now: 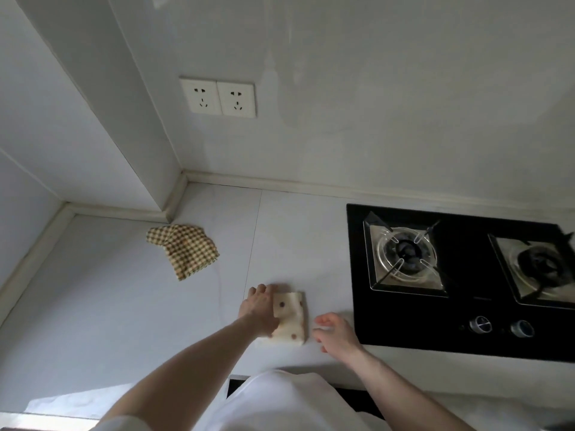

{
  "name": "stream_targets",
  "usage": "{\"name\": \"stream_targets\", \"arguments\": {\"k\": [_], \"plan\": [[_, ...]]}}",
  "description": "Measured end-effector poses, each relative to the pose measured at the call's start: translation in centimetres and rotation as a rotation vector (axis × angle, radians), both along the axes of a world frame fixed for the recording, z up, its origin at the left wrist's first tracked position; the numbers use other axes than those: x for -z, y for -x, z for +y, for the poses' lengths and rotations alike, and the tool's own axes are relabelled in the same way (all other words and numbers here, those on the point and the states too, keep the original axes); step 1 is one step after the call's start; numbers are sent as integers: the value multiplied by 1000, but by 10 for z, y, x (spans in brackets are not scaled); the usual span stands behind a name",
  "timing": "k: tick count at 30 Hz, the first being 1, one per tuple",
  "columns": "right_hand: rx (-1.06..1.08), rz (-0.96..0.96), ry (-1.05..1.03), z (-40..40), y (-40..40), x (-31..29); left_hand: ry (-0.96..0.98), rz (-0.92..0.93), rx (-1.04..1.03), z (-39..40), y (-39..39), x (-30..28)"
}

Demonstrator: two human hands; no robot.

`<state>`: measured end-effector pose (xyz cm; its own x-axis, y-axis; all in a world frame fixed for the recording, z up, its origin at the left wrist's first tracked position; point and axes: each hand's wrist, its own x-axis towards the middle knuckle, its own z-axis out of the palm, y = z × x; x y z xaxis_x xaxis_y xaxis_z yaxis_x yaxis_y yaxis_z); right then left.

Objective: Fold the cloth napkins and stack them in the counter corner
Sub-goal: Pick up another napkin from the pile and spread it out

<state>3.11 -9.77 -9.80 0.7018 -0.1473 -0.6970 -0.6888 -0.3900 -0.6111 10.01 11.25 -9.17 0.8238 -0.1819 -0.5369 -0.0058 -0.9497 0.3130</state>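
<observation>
My left hand (259, 309) is pressing flat on the dotted napkin (291, 318), fingers straight; right hand (334, 332) is hovering beside it, fingers loosely spread, holding nothing.

folded napkin (289, 318): cream, brown dots | loose napkin (183, 248): yellow-brown check | hob (460, 275): black, seemingly glass

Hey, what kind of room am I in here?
Most likely a home kitchen. A two-burner gas hob is set into the pale counter, a double wall socket sits above it, and two cloth napkins lie on the counter.
</observation>
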Motion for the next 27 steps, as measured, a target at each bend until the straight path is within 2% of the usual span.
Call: {"name": "stream_targets", "arguments": {"k": [6,15,21,27], "plan": [[-20,11,8,1,-5,-9,130,-18,-80,1,3,-1],[-208,-143,41,22,-31,-21,315,38,-96,11,18,-20],[-254,-217,109,30,-35,-23,245,-94,-138,20,22,-28],[-192,-232,91,24,-30,-13,156,-205,-94,18,28,-29]]}}
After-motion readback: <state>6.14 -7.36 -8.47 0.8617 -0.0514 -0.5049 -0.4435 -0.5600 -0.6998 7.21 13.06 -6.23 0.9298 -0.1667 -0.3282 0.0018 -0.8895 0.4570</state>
